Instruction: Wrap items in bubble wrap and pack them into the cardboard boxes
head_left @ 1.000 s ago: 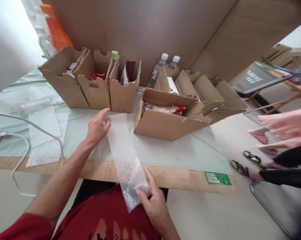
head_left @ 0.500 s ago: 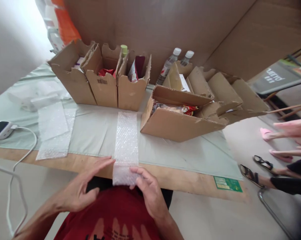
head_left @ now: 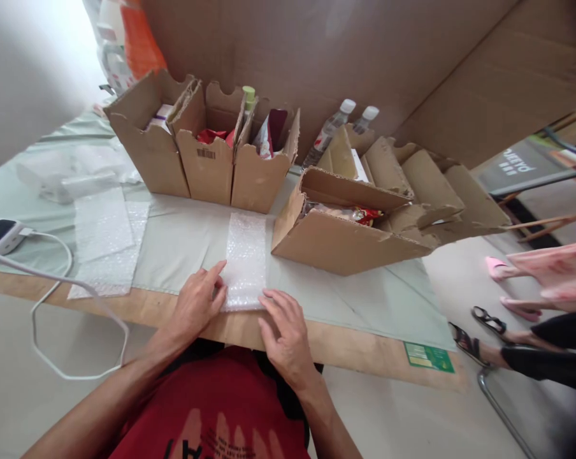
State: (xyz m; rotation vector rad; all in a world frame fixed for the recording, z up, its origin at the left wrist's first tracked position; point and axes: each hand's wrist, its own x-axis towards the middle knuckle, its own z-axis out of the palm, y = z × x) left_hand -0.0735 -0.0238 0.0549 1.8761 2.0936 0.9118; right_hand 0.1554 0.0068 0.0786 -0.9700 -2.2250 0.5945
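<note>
A strip of clear bubble wrap [head_left: 246, 261] lies flat on the cloth-covered table, its near end doubled back close to the table's front edge. My left hand [head_left: 199, 299] is at the strip's left edge, fingers bent and closed on it near the fold. At the near right corner, the fingertips of my right hand [head_left: 287, 335] touch the wrap, with the thumb standing apart from them. Further left lie other bubble wrap pieces [head_left: 109, 280], partly overlapping.
Cardboard boxes [head_left: 210, 172] with packets inside stand behind the strip. Another cardboard box [head_left: 340, 245] is right of it, before more boxes and two bottles [head_left: 329, 131]. A white cable [head_left: 68, 280] loops from a charger [head_left: 4, 236] at left. Other people's feet [head_left: 479, 341] show at right.
The near end of the bubble wrap, which hung past the table edge, is folded back onto the table. Both hands have moved forward, and the left now touches the strip's left edge.
</note>
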